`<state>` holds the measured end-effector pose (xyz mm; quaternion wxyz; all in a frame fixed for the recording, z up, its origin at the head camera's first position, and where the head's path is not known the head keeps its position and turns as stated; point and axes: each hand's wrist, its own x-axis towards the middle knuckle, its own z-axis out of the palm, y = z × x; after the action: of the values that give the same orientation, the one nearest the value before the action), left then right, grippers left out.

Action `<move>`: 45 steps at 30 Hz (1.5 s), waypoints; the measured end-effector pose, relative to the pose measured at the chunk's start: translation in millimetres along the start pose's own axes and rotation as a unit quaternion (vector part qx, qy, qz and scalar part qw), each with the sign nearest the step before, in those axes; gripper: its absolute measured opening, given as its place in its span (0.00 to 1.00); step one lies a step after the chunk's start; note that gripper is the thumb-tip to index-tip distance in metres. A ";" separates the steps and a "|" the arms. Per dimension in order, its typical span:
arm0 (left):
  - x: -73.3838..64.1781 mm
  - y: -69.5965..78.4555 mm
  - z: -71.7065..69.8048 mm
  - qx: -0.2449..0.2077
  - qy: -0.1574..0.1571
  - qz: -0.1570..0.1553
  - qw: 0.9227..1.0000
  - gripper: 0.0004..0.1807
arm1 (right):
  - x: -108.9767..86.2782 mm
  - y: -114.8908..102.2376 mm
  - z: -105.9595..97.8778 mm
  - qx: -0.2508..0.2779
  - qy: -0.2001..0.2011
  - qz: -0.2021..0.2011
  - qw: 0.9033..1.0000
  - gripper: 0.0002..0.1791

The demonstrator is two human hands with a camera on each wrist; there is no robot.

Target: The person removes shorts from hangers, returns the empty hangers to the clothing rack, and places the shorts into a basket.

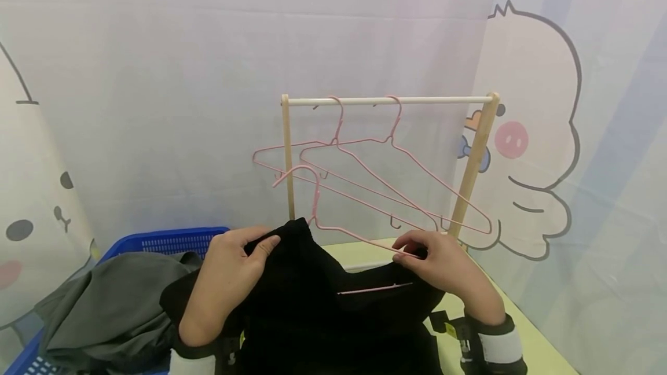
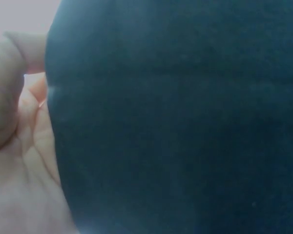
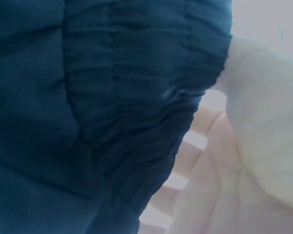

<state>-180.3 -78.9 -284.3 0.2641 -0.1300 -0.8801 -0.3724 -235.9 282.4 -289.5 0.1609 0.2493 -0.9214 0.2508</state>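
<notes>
A black garment (image 1: 297,305) with a gathered elastic waistband (image 3: 136,53) is held up in front of me. My left hand (image 1: 229,271) pinches its upper left edge between thumb and fingers. At the upper right, my right hand (image 1: 448,262) grips the waistband, with one end of a pink wire hanger (image 1: 315,198) at its fingertips. The hanger's hook rises above the cloth, and part of its lower bar shows against the black fabric; the rest is hidden. Dark cloth (image 2: 176,122) fills most of the left wrist view, beside the left thumb.
Behind the garment stands a small clothes rack with a white rail (image 1: 443,99) and wooden posts. Two pink hangers (image 1: 365,175) hang from it. On the left, a blue basket (image 1: 135,242) holds grey-green cloth (image 1: 120,300). The tabletop (image 1: 521,334) is pale yellow.
</notes>
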 end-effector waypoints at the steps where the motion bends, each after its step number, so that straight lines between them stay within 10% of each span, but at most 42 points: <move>1: 0.1 -0.1 0.2 0.000 -0.001 0.000 1.000 0.09 | -0.3 0.3 -0.1 0.000 -0.002 0.000 1.000 0.06; 45: 0.8 -5.0 -2.1 -0.003 -0.011 -0.015 1.000 0.11 | -2.6 6.6 -4.8 0.032 -0.054 0.015 0.998 0.12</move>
<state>-182.4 -83.9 -285.5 0.2479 -0.1219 -0.8838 -0.3776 -236.5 290.9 -289.3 0.0990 0.2539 -0.9240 0.2682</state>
